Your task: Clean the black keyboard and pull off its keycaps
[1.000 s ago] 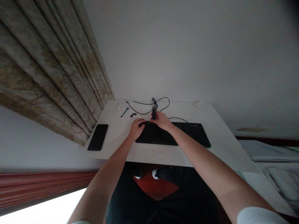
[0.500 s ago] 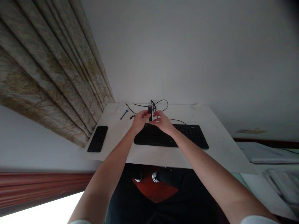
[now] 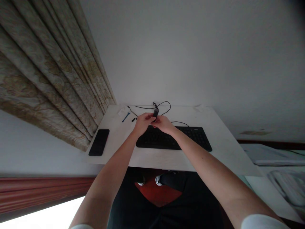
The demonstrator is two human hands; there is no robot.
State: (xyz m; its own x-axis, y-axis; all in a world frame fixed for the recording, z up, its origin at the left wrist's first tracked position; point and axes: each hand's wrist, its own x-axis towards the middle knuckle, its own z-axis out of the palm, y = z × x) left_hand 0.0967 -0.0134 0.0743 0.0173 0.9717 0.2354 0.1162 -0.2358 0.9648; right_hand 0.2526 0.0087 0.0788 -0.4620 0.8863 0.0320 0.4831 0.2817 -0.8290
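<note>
Both my hands meet above the back left corner of a black keyboard (image 3: pixel 188 140) on a white desk (image 3: pixel 221 146). My left hand (image 3: pixel 142 122) and my right hand (image 3: pixel 163 123) are closed together on a small dark device (image 3: pixel 155 112) that sticks up between their fingertips. A thin black cable (image 3: pixel 164 106) loops on the desk just behind it. I cannot tell whether the cable joins the device.
A black phone (image 3: pixel 99 146) lies at the desk's left edge. A blue tool (image 3: pixel 126 117) and a small black piece (image 3: pixel 134 119) lie at the back left. Curtains (image 3: pixel 47 70) hang on the left, a white wall (image 3: pixel 190 47) stands behind. My legs show under the desk.
My left hand has lifted off the keyboard's left end and joined my right hand on the small dark device. The device is now tilted and lower between the fingers.
</note>
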